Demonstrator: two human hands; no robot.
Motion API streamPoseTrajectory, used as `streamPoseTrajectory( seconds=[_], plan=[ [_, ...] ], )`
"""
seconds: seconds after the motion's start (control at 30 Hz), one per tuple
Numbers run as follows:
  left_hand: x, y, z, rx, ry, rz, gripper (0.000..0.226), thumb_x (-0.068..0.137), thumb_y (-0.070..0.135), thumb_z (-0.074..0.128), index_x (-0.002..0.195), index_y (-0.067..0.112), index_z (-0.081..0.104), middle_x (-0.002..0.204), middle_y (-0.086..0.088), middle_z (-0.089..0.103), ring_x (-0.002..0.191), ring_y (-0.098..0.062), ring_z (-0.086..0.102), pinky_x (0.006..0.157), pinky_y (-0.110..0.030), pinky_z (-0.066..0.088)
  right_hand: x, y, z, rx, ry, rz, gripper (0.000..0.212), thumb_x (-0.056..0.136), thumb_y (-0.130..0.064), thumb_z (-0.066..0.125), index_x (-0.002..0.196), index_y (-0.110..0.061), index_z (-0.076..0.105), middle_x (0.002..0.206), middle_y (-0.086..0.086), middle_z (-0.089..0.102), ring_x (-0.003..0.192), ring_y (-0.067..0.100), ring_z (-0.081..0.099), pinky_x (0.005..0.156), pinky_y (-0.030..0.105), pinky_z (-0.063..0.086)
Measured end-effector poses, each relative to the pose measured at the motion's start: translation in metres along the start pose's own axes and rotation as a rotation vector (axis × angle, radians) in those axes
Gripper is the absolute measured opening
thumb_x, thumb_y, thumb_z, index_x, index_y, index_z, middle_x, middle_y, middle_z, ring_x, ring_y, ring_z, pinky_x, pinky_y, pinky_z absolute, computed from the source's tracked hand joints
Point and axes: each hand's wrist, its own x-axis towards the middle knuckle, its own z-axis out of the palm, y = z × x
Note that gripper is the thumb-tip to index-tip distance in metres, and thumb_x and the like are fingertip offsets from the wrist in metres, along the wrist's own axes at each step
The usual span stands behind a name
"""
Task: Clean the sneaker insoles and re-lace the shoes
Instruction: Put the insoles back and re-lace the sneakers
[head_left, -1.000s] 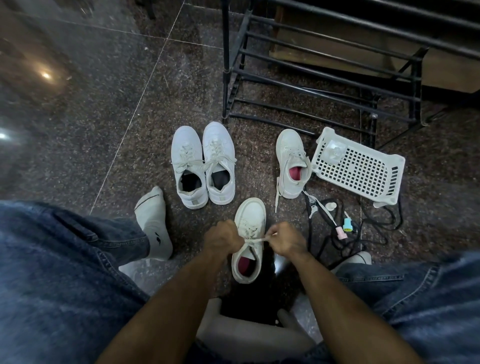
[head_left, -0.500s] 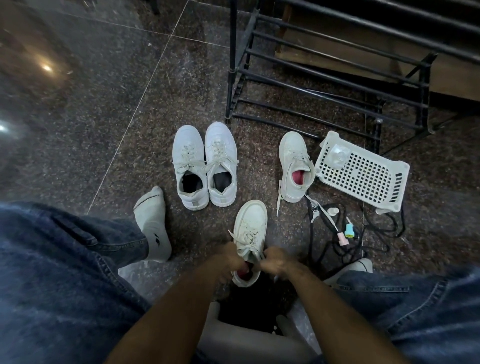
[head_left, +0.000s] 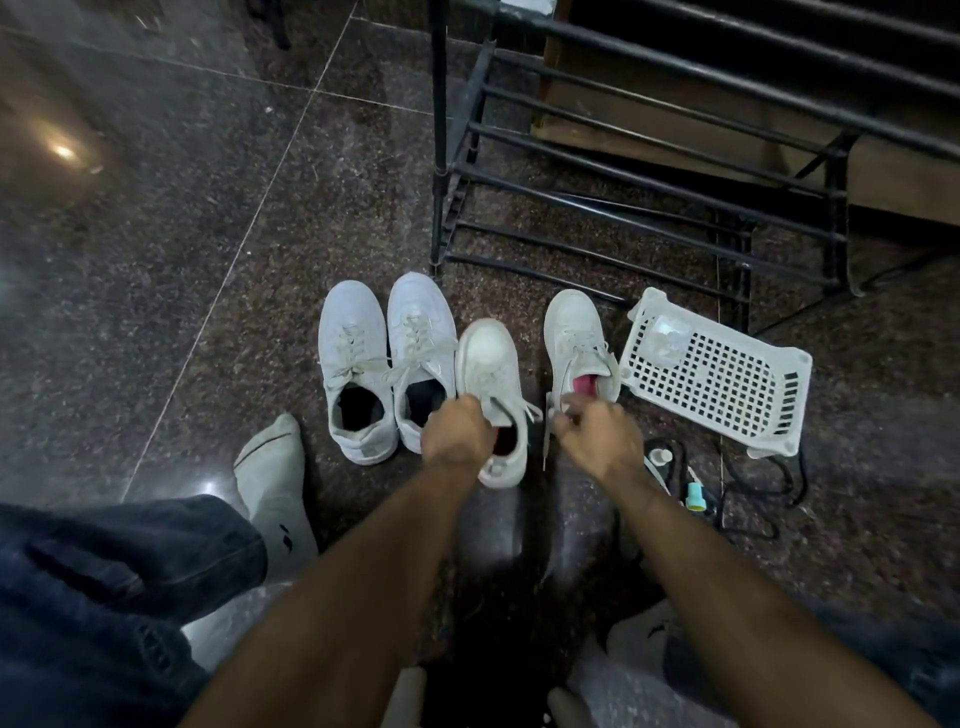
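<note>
Sneakers: four white, one basket

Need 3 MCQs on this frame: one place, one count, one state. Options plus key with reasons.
1. Where is the white basket?
A. right of the shoes
B. on the rack
C. left of the sock

2. How many white shoes are on the floor?
A. two
B. four
C. six

3. What is the left hand doing?
A. lying flat on the floor
B. gripping the shoe with the red insole
C. holding the basket

Key: 1 A, it lies on the floor beside the rightmost shoe. 2 B, a pair plus two with red insoles. 3 B, its fingers curl at that shoe's opening.
</note>
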Motion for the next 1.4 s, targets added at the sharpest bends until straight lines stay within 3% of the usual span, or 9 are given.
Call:
streamPoseTrajectory(
  seconds=[0.07, 0.2, 0.3, 0.5, 0.6, 0.83, 1.1, 1.23, 1.4],
  plan=[
    [0.021, 0.007, -0.013, 0.001, -0.019, 0.017, 0.025, 0.094, 0.015, 0.049, 0.115, 0.002, 0.054, 0.120, -0.020, 0.058, 0.113, -0.040, 0.056, 0.087, -0.043, 0.047, 0.017, 0.007, -0.009, -0.118, 0.048, 0.003, 0.031, 0.091, -0.037, 0.051, 0.116, -0.022, 0.061, 0.116, 0.013, 0.063, 0.100, 0.032, 0.062, 0.085, 0.038, 0.050],
    [0.052, 0.007, -0.017, 0.120, -0.094, 0.068, 0.028, 0.094, 0.013, 0.051, 0.120, 0.004, 0.051, 0.126, -0.018, 0.056, 0.116, -0.035, 0.055, 0.091, -0.043, 0.047, 0.033, 0.020, -0.002, -0.270, -0.245, 0.016, 0.052, 0.091, -0.032, 0.054, 0.139, -0.016, 0.041, 0.137, 0.013, 0.048, 0.122, 0.033, 0.050, 0.097, 0.044, 0.046],
    [0.052, -0.005, -0.007, 0.150, -0.122, 0.071, 0.028, 0.094, 0.016, 0.051, 0.120, 0.005, 0.051, 0.124, -0.016, 0.057, 0.113, -0.035, 0.057, 0.088, -0.041, 0.047, 0.030, 0.024, 0.011, -0.247, -0.243, -0.005, 0.060, 0.094, -0.025, 0.051, 0.148, -0.015, 0.028, 0.146, 0.013, 0.037, 0.136, 0.031, 0.035, 0.106, 0.042, 0.036],
    [0.006, -0.029, 0.023, -0.066, -0.028, 0.089, 0.023, 0.089, 0.017, 0.053, 0.108, 0.012, 0.064, 0.107, -0.012, 0.067, 0.101, -0.034, 0.062, 0.074, -0.038, 0.048, -0.020, 0.024, 0.036, -0.206, -0.180, -0.057, 0.026, 0.092, -0.021, 0.048, 0.116, -0.020, 0.058, 0.117, 0.013, 0.063, 0.104, 0.033, 0.062, 0.087, 0.038, 0.050],
    [-0.027, -0.039, 0.042, -0.135, -0.138, 0.009, 0.029, 0.085, 0.018, 0.056, 0.110, 0.022, 0.069, 0.113, -0.008, 0.068, 0.107, -0.033, 0.063, 0.088, -0.040, 0.052, -0.061, 0.018, 0.054, -0.214, -0.292, -0.070, 0.022, 0.089, -0.025, 0.052, 0.109, -0.023, 0.060, 0.114, 0.012, 0.065, 0.105, 0.034, 0.062, 0.085, 0.037, 0.049],
    [-0.072, -0.051, 0.076, -0.241, -0.296, 0.071, 0.042, 0.080, 0.027, 0.058, 0.121, 0.033, 0.063, 0.114, -0.003, 0.070, 0.109, -0.026, 0.064, 0.091, -0.033, 0.051, -0.111, 0.011, 0.074, -0.166, -0.607, -0.230, 0.025, 0.082, -0.031, 0.054, 0.102, -0.021, 0.066, 0.113, 0.011, 0.066, 0.107, 0.031, 0.062, 0.084, 0.034, 0.048],
    [-0.082, -0.053, 0.077, -0.134, -0.304, 0.113, 0.038, 0.081, 0.036, 0.064, 0.118, 0.029, 0.066, 0.113, -0.003, 0.071, 0.106, -0.023, 0.066, 0.091, -0.033, 0.052, -0.103, 0.022, 0.048, -0.056, -0.103, 0.057, 0.024, 0.085, -0.024, 0.053, 0.107, -0.027, 0.063, 0.116, 0.007, 0.064, 0.103, 0.033, 0.062, 0.083, 0.035, 0.049],
    [-0.079, -0.053, 0.079, -0.045, -0.263, 0.140, 0.018, 0.080, 0.034, 0.065, 0.094, 0.024, 0.072, 0.100, -0.004, 0.073, 0.095, -0.026, 0.068, 0.082, -0.034, 0.055, -0.102, 0.025, 0.054, -0.056, -0.278, 0.119, 0.043, 0.084, -0.026, 0.055, 0.127, -0.030, 0.053, 0.127, 0.007, 0.059, 0.113, 0.032, 0.059, 0.090, 0.038, 0.048],
    [-0.070, -0.058, 0.073, -0.161, -0.298, 0.055, 0.010, 0.081, 0.017, 0.065, 0.083, 0.021, 0.074, 0.090, 0.001, 0.073, 0.088, -0.020, 0.068, 0.077, -0.028, 0.054, -0.101, 0.036, 0.056, -0.079, -0.243, 0.118, 0.023, 0.086, -0.033, 0.059, 0.106, -0.025, 0.067, 0.116, 0.007, 0.067, 0.109, 0.029, 0.062, 0.087, 0.034, 0.049]
  ],
)
